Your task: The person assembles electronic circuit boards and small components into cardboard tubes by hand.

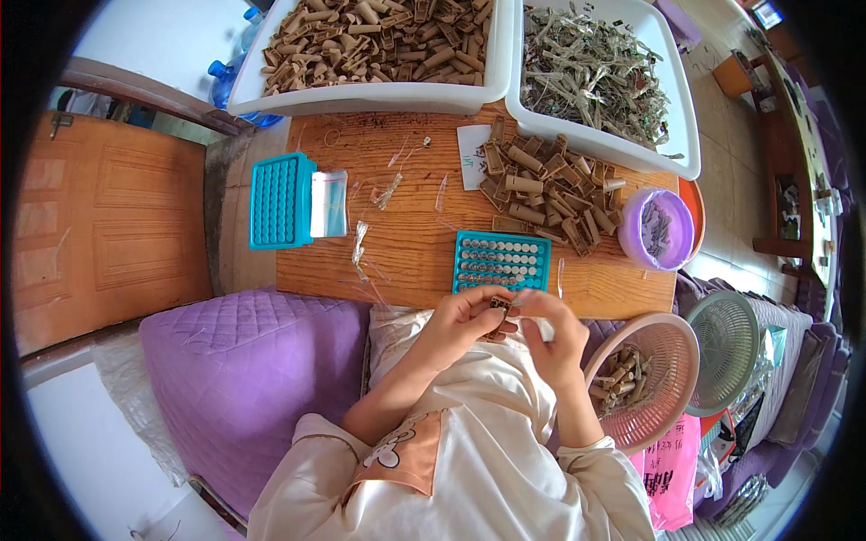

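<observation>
Close above my lap, at the table's front edge, my left hand (463,323) is closed around a small brown plastic casing (497,307) with dark parts showing inside. My right hand (552,326) meets it from the right, its thumb and fingers pinched at the casing's side. Whatever lies between those right fingertips is too small to make out. Just beyond both hands is a teal tray (457,256) with rows of silver round button cells in its pockets. A loose heap of brown casings (541,187) lies behind the tray, to the right.
Two white bins stand at the back: one bin (379,98) of brown casings, another (586,144) of wired parts. A purple bowl (629,227) holds small metal pieces. Teal trays (281,200) sit at left. A pink basket (678,365) is by my right arm; purple padded seat (244,370) left.
</observation>
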A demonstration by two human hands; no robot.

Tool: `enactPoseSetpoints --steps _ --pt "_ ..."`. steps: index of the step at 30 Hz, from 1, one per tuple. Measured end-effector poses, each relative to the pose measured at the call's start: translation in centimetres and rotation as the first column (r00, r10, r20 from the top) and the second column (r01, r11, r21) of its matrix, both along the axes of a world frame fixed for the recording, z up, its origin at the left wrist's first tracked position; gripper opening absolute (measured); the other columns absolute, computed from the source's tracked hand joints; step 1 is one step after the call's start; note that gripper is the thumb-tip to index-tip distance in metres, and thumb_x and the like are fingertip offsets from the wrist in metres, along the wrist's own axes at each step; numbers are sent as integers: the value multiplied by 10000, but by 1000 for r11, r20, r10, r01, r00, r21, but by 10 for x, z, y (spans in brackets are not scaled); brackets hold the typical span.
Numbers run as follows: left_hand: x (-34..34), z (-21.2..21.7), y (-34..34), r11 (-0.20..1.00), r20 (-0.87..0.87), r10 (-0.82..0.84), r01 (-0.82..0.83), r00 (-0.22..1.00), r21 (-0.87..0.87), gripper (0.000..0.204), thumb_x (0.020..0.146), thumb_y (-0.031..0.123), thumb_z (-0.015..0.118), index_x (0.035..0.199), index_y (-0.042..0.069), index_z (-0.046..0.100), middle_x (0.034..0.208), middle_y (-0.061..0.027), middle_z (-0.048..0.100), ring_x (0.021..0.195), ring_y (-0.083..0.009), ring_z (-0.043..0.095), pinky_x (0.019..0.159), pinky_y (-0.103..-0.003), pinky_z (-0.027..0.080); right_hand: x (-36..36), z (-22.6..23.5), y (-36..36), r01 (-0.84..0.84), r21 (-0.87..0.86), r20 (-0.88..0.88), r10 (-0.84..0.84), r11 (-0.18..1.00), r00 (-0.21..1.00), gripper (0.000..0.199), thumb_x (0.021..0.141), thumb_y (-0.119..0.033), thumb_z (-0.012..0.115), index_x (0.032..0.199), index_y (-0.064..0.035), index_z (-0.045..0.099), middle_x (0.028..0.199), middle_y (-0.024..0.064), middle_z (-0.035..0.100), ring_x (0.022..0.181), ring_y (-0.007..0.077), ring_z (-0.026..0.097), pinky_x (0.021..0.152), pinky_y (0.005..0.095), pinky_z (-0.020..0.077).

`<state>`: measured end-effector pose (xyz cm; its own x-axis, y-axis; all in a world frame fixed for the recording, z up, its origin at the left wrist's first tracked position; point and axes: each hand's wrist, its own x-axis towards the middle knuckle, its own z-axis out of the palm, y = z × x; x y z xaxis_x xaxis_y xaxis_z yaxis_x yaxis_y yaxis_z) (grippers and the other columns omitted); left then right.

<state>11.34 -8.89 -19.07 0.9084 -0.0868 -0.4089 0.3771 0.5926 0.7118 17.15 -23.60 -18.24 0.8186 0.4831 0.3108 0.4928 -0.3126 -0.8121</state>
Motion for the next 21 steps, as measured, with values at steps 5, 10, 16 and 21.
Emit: enactPoseSetpoints --steps 5,10,16,21 --pt "3 4 4 1000 -23 22 -21 1000 13 246 794 149 493 992 4 480 886 -104 556 770 -149 566 671 -241 463 6 -35 -11 220 -218 -34 -233 951 972 282 650 -3 612 916 -20 518 828 102 587 735 249 562 641 310 448" --pt "5 0 4 1000 27 21 -21 999 0 241 800 133 481 1006 10 480 897 -107 555 774 -160 569 669 -247 467 3 -48 -9 211 -384 119 -178 899 977 204 682 -33 576 879 -36 522 742 87 562 678 248 512 599 334 421" --pt "9 6 5 998 12 57 -57 998 -7 262 808 122 499 1036 -1 465 913 -105 551 785 -161 565 682 -256 471 8 -31 -5 202 -201 -24 -211 959 977 219 675 21 558 882 -31 508 760 100 557 668 245 514 605 317 422" --pt "9 11 2 1000 49 13 -13 999 10 341 800 140 526 1087 -17 431 942 -101 543 801 -148 555 692 -261 474 -2 -1 8 187 161 55 -198 969 979 275 634 66 591 874 -23 490 753 105 564 693 240 555 618 320 448"
